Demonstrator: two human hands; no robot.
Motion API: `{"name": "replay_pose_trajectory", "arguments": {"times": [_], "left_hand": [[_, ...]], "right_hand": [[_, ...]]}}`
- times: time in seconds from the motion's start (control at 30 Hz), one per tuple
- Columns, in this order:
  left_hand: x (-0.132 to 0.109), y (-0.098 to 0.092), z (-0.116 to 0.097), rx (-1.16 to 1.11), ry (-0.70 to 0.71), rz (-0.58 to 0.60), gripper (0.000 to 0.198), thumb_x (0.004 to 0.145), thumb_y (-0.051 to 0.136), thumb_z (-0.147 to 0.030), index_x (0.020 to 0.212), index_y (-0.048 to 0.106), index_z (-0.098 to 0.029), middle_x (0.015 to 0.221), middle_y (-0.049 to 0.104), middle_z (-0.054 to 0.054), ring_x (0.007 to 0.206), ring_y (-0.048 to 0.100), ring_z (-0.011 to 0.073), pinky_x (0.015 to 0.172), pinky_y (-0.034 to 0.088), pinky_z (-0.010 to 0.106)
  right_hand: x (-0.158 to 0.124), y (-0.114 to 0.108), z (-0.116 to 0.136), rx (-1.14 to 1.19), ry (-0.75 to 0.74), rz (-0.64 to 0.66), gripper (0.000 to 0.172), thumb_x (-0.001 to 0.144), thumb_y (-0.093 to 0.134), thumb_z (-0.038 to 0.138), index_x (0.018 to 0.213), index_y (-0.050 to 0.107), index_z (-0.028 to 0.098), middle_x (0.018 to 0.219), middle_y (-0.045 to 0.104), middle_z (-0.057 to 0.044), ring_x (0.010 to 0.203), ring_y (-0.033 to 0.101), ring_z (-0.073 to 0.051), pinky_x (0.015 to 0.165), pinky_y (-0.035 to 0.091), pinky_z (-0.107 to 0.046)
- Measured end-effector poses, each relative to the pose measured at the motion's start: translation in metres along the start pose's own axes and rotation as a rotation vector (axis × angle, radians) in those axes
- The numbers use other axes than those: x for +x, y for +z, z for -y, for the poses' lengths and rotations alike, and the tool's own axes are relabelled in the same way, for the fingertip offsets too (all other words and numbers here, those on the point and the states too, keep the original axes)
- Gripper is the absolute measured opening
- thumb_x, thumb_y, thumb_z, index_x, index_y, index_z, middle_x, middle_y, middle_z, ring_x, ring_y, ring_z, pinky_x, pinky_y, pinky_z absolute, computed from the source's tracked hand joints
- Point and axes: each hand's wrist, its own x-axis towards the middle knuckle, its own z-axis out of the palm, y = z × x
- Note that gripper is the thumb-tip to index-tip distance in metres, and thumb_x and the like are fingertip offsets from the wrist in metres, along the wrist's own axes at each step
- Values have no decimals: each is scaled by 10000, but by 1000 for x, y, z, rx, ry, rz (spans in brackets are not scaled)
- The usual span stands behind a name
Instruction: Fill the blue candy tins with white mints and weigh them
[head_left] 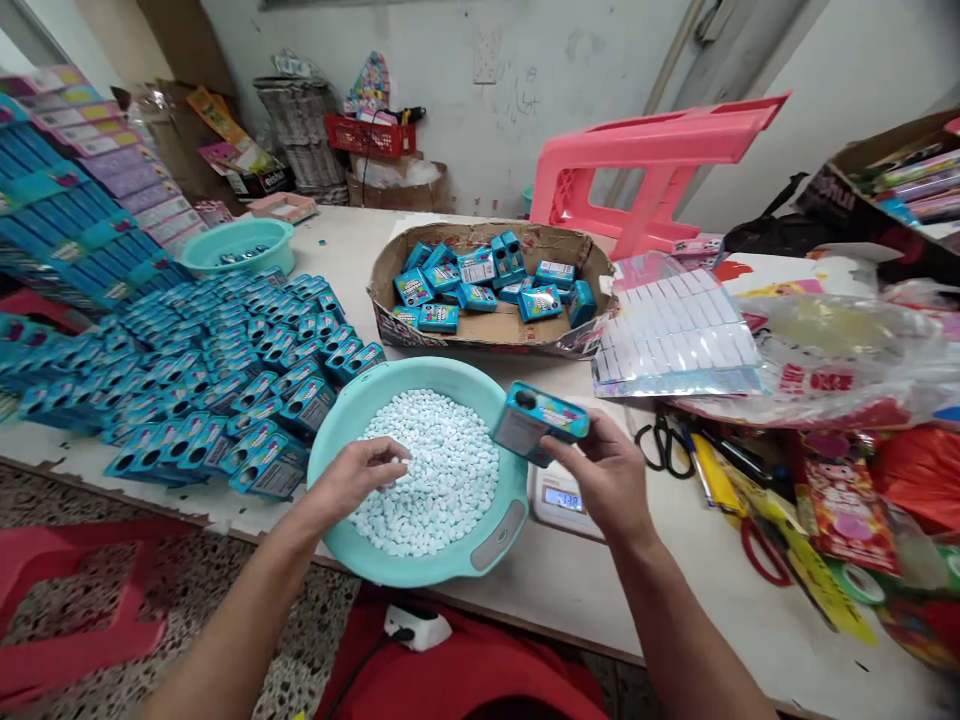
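A round turquoise basin [336,545] holds a heap of small white candies [439,480]. Over the left part of the heap is my left hand [365,474], its thumb and fingers closed around a few candies at the tips. My right hand [604,475] grips a blue candy tin [536,425] with a round hole in its top, tilted beside the basin's right rim. Below that tin, partly covered by my right hand, lies a white digital scale [551,508] with a lit display. Rows of similar blue tins [274,465] stand left of the basin, holes upward.
Behind the basin sits a cardboard box [480,335] with several blue tins inside. A smaller turquoise bowl [240,245] is at the back left. Clear plastic sheets [675,330], black scissors [666,445] and plastic bags [832,350] lie to the right. A pink stool [645,150] stands behind.
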Motion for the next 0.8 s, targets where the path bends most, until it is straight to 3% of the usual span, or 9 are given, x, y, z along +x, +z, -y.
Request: {"name": "replay_pose_trajectory", "arguments": {"times": [0.1, 0.2, 0.3, 0.4, 0.5, 0.67, 0.8], "left_hand": [[-6, -15, -25, -114, 64, -77, 283, 770, 602, -382, 920, 645, -146, 706, 594, 11, 650, 550, 137, 590, 446, 245], [-10, -21, -54, 85, 252, -104, 212, 817, 565, -330, 903, 671, -169, 805, 630, 28, 745, 561, 143, 675, 447, 254], [-7, -17, -69, 339, 410, -20, 183, 845, 512, -247, 880, 679, -182, 861, 638, 40, 822, 565, 160, 751, 439, 277], [-1, -10, -70, 432, 494, 50, 183, 846, 501, -201, 918, 669, -186, 871, 637, 44, 853, 568, 171, 781, 439, 293], [3, -8, -65, 357, 518, 31, 192, 854, 504, -200, 971, 655, -191, 919, 643, 46, 898, 575, 171, 809, 442, 295], [2, -13, -57, 187, 462, 2, 159, 835, 543, -218, 927, 668, -185, 913, 652, 42, 888, 583, 168, 816, 451, 301], [-3, -16, -38, 3, 351, -107, 158, 829, 554, -259, 905, 655, -164, 914, 654, 47, 871, 591, 165, 792, 471, 292]], "right_hand": [[-8, 32, 8, -89, -44, 202, 285, 739, 716, 323, 993, 634, 224, 948, 643, -39, 878, 598, -208, 796, 492, -339], [-16, 56, 5, -196, -82, 334, 256, 762, 697, 307, 997, 633, 225, 945, 637, -36, 870, 578, -203, 788, 468, -326], [-22, 68, -2, -221, -94, 389, 246, 772, 686, 286, 1004, 628, 228, 937, 631, -31, 855, 572, -200, 776, 457, -321], [-24, 70, -5, -225, -93, 401, 243, 769, 688, 265, 1001, 625, 227, 932, 627, -28, 852, 571, -197, 777, 452, -320], [-22, 68, -5, -220, -94, 406, 253, 765, 695, 264, 1005, 624, 225, 925, 629, -27, 851, 574, -195, 775, 453, -321], [-19, 69, -4, -193, -104, 415, 264, 764, 696, 294, 1013, 629, 236, 951, 643, -28, 877, 581, -202, 788, 455, -329], [-19, 68, -5, -164, -71, 428, 283, 765, 695, 325, 1025, 632, 232, 978, 647, -33, 902, 582, -208, 808, 457, -334]]}}
